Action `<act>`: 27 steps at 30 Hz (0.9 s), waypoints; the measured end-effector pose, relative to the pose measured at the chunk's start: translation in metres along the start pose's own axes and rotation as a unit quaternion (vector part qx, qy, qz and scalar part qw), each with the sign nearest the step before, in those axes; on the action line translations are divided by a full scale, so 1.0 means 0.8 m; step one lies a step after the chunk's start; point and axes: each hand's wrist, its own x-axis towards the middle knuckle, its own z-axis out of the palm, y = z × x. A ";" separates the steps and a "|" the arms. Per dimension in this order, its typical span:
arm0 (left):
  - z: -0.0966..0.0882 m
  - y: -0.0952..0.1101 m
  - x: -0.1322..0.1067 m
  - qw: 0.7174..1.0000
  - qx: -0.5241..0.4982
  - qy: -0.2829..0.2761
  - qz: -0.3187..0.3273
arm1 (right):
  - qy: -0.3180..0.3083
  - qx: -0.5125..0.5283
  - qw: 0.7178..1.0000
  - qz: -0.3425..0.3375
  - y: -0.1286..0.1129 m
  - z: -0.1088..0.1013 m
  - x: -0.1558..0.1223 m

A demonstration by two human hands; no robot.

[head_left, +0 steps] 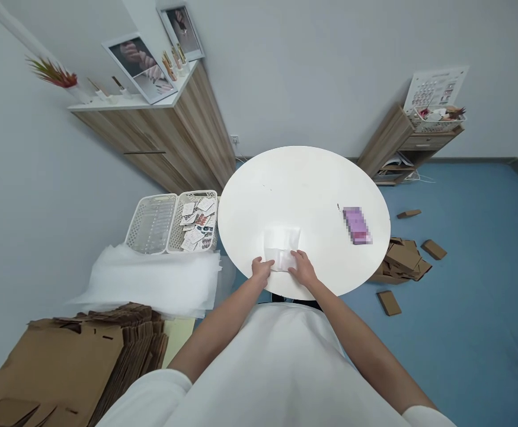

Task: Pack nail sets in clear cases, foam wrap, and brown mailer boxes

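Fingers point(298, 254) of two hands point(261, 270) point(304, 271) touch one white sheet point(281, 239) at the counter's point(297, 184) seven o'clock; can't tell if they pinch.

pale grey walls point(294, 77), blue floor point(472, 284), round white surface point(294, 184), wood-grain cabinet point(201, 127) at left, smaller shelf point(386, 139) at right

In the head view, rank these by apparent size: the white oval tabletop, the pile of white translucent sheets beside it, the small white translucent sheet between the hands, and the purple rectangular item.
1. White tabletop
2. Pile of white sheets
3. Small white sheet
4. Purple item, its edges pixelated
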 end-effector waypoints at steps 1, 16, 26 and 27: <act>-0.003 0.002 -0.001 1.000 0.004 -0.004 0.006 | 0.000 0.002 1.000 -0.002 0.001 -0.001 0.000; 0.005 0.031 -0.025 0.967 0.092 -0.005 0.237 | -0.030 0.047 0.998 0.029 -0.017 -0.001 0.015; 0.030 0.016 -0.038 0.944 0.139 -0.012 0.300 | 0.012 0.128 0.989 0.076 -0.019 -0.003 0.020; 0.032 0.013 -0.040 0.943 0.137 -0.018 0.304 | 0.027 0.112 0.990 0.083 -0.021 0.000 0.021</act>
